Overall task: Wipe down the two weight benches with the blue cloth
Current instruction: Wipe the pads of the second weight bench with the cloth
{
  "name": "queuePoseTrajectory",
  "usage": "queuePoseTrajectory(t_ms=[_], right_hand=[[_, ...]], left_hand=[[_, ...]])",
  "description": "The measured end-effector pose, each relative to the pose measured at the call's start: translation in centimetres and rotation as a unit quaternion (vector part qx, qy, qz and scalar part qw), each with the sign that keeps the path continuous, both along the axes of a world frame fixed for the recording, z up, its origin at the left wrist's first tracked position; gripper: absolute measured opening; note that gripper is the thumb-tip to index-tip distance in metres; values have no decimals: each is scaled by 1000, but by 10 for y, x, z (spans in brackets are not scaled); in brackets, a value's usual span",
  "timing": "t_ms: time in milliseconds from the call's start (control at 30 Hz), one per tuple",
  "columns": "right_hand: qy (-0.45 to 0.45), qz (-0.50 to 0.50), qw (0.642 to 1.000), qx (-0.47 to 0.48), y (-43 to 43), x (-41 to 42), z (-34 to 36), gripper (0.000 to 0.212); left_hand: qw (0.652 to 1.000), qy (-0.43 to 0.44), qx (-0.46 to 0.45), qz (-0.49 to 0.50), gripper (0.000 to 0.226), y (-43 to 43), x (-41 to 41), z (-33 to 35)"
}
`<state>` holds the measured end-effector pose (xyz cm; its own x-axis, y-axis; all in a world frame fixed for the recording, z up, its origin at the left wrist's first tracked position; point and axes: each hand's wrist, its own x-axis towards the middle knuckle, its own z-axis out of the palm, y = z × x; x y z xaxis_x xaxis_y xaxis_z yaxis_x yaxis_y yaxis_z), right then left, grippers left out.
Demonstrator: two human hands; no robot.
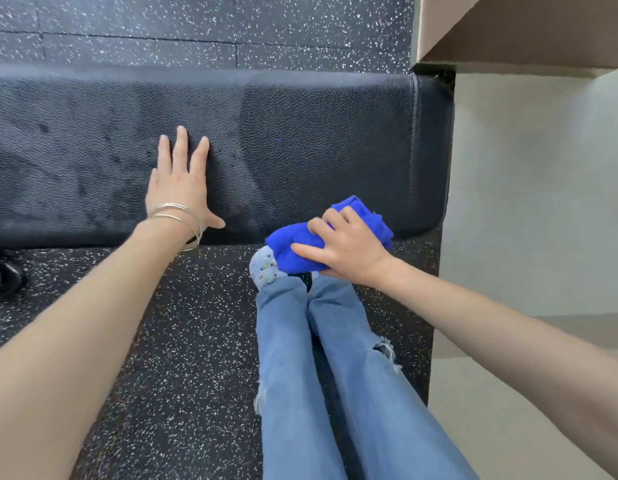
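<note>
Black pebbled vinyl covers the weight bench [300,140], a long padded slab with rounded corners and a stitched seam running across it near its right end. It stands on a rubber floor [162,341] of dark tiles flecked with white.

From the head view, the left hand [177,183] lies flat on the pad with its fingers straight and close together, the thumb out along the near edge; it holds nothing and seems only to steady the person. Thin silver bangles [182,216] sit at that wrist. The right hand [345,251] has its fingers curled over the blue cloth [286,237], which is bunched into a soft, thick wad. The cloth sits at the near edge of the pad, towards the right end, partly on the pad and partly hanging over the side.

As for progress, I would say this bench is partly done. The left and middle stretches of the vinyl show cloudy, uneven smears and a curved streak, much like the damp marks a wipe leaves, while the right stretch looks more even. Whether that part is finished or untouched I cannot tell. Only one bench is in sight, so the second one's state is unknown.

Below the cloth stand legs in faded, ripped blue jeans [300,375] and a pale speckled shoe [264,268].
</note>
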<state>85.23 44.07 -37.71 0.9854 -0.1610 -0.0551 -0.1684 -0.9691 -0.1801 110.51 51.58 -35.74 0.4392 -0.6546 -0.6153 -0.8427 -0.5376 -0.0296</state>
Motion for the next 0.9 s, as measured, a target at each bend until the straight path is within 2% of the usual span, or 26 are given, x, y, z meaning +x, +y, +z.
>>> queuePoseTrajectory(t_ms=[67,133,167,233,300,333,400,567,633,700,800,900], right_hand=[[19,-5,1000,-12,-16,-41,-4,35],[28,-144,989,7,-36,-79,-6,46],[25,-257,965,33,-45,-93,-5,46],[8,-489,868,82,-62,-107,-3,41],[-3,-634,764,119,-73,-107,-5,40],[-13,-673,728,131,-74,-102,-6,40],[-35,-716,687,124,-69,-90,-6,40],[-73,-775,625,61,-20,-30,-6,39],[-73,-778,623,40,5,10,-7,38],[-64,-762,643,43,33,54,-8,37],[-63,-706,703,61,73,122,-7,35],[-53,-618,780,84,115,179,-7,40]], left_hand=[[1000,0,5,8,134,-2,-2,0],[1000,-1,2,13,135,-3,-3,-2],[1000,-2,1,13,135,-3,-3,-2],[1000,-3,-2,11,134,-2,-2,-3],[1000,-4,-4,10,134,-1,-1,-3],[1000,-6,-4,7,133,-1,1,-2],[1000,-8,-1,1,132,0,0,-1],[1000,-9,-16,-10,132,6,3,-1],[999,-3,-29,-30,130,10,7,-2],[997,14,-44,-64,126,18,17,-3],[991,51,-59,-110,121,33,43,-3],[993,35,-58,-99,121,50,80,-1]])
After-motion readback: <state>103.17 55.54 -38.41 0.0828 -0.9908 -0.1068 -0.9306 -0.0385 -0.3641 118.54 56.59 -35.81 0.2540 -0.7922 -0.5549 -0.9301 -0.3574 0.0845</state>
